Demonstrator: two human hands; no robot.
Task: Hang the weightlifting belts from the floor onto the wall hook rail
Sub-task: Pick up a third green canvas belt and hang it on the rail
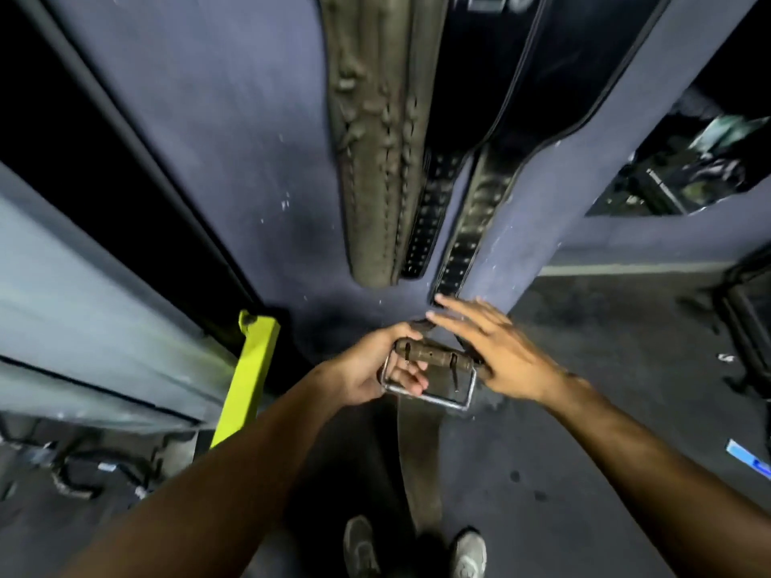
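My left hand point(375, 369) grips the metal buckle point(434, 377) of a worn brown weightlifting belt, and its strap point(421, 465) hangs down toward my feet. My right hand point(496, 348) hovers flat over the buckle's right end, fingers spread, holding nothing. On the blue-grey wall point(208, 139) ahead hang a cracked tan belt point(375, 160) and a black belt point(521, 77), whose two studded ends point(459, 235) reach down almost to my hands. The hook rail itself is out of view above.
A yellow-green metal bar point(250, 377) leans at the wall's foot on the left. Black cables point(83, 469) lie on the dark floor at lower left. A mirror point(688, 160) on the right reflects gym gear. My two shoes point(417, 552) stand below.
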